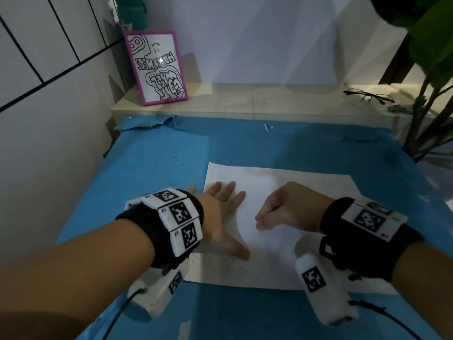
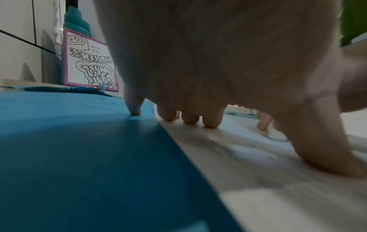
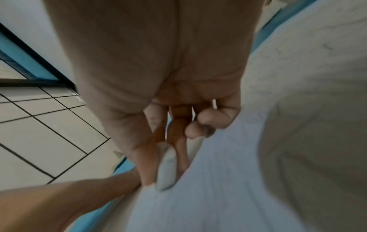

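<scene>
A white sheet of paper [image 1: 282, 192] with faint pencil marks lies on the blue tabletop [image 1: 152, 163]. My left hand [image 1: 228, 217] rests flat on the sheet's left part, fingers spread and straight; in the left wrist view its fingertips [image 2: 190, 119] press the paper [image 2: 248, 164] while the little finger touches the blue surface. My right hand [image 1: 263, 220] sits on the middle of the sheet with fingers curled. The right wrist view shows its thumb and fingers pinching a small white eraser [image 3: 166, 169] whose tip touches the paper [image 3: 228, 172]. The eraser [image 2: 277, 135] also shows in the left wrist view.
A low wooden shelf [image 1: 245, 101] runs behind the table. On it lean a purple-framed doodle picture [image 1: 157, 67] at the left and spectacles [image 1: 370, 95] at the right. A leafy plant [image 1: 431, 69] stands at the far right. A tiled wall [image 1: 49, 57] closes the left side.
</scene>
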